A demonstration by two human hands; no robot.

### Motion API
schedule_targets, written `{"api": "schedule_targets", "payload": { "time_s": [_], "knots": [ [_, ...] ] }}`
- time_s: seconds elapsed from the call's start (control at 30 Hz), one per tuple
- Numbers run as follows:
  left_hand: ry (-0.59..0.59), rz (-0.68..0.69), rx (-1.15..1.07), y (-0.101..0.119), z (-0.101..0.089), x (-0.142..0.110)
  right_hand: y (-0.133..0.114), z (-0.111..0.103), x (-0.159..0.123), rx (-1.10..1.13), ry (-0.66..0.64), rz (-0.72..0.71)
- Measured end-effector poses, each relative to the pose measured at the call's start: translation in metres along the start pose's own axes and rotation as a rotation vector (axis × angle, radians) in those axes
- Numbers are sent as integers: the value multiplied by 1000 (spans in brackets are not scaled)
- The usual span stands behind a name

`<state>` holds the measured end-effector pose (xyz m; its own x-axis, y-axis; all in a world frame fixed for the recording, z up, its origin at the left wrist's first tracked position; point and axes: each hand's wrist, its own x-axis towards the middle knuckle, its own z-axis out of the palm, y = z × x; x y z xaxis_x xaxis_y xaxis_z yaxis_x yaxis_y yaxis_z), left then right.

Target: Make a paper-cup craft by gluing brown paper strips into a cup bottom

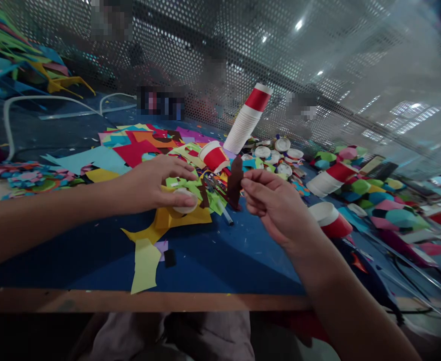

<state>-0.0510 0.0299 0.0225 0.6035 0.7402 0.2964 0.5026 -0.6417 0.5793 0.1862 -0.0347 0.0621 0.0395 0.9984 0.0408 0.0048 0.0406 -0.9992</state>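
Observation:
My right hand (276, 205) pinches a dark brown paper cut-out (235, 181) and holds it upright above the blue table top (220, 255). My left hand (155, 183) reaches over the paper scraps, its fingers curled around a white roll of tape (185, 200) that lies on a yellow paper piece (175, 218). A pen-like tool (224, 214) lies between the two hands. A red and white paper cup (213, 156) lies on its side just beyond the left hand.
Coloured paper scraps (138, 145) cover the table's middle. A tilted stack of paper cups (247, 119) stands behind, with more cups (329, 219) and folded paper shapes (374, 200) at the right. A perforated metal screen (280, 55) closes the back. The wooden table edge (141, 301) runs near me.

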Motion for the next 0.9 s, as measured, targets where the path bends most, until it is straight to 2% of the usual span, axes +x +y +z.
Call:
{"api": "schedule_targets", "payload": {
  "time_s": [0.1,0.27,0.33,0.4,0.47,0.57,0.67,0.77,0.83,0.9],
  "knots": [
    [99,-157,-286,23,8,-3,8,10,-3,53,-45,-10],
    [95,-317,-672,47,21,-7,22,24,-8,-6,-119,-3],
    [114,-386,-741,47,21,-7,26,25,-8,-128,-136,-36],
    [145,-432,-778,45,18,-7,28,21,-6,-375,-98,-102],
    [177,-445,-824,43,14,-7,27,10,0,-626,-19,-160],
    [226,-447,-865,42,10,-7,18,-23,15,-839,121,-206],
    [260,-450,-844,41,8,-7,0,-63,26,-1080,277,-263],
    [267,-439,-811,42,7,-7,-25,-95,28,-1240,362,-297],
    [286,-429,-792,42,6,-6,-39,-104,23,-1272,349,-273],
    [315,-423,-760,42,6,-6,-48,-99,15,-1247,380,-279]
  ]
}}
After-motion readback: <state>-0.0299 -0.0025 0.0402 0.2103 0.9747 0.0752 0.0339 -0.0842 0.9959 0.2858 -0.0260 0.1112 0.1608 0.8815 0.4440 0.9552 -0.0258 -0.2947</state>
